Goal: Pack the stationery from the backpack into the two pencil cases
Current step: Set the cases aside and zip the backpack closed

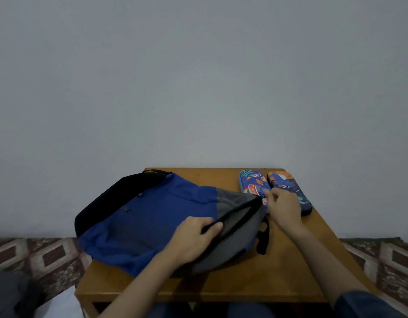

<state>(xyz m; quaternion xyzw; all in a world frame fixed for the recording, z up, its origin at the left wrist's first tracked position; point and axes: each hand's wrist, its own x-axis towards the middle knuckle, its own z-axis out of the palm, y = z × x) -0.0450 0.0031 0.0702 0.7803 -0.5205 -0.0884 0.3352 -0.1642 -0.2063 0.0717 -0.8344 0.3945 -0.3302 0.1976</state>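
A blue, grey and black backpack (148,216) lies flat on the small wooden table (290,267), its zipped opening partly open towards the right. My left hand (193,237) grips the black edge of that opening. My right hand (283,207) pinches something small at the opening's far end, apparently the zipper pull. Two closed pencil cases with cartoon prints lie side by side at the table's back right: a blue one (252,182), partly behind the backpack and my right hand, and a dark one with orange (290,182). No stationery is visible.
The table stands against a plain grey wall. A patterned red and cream floor covering (49,253) lies on both sides. A black backpack strap (262,239) hangs over the table to the right of the bag. My knees sit below the table's front edge.
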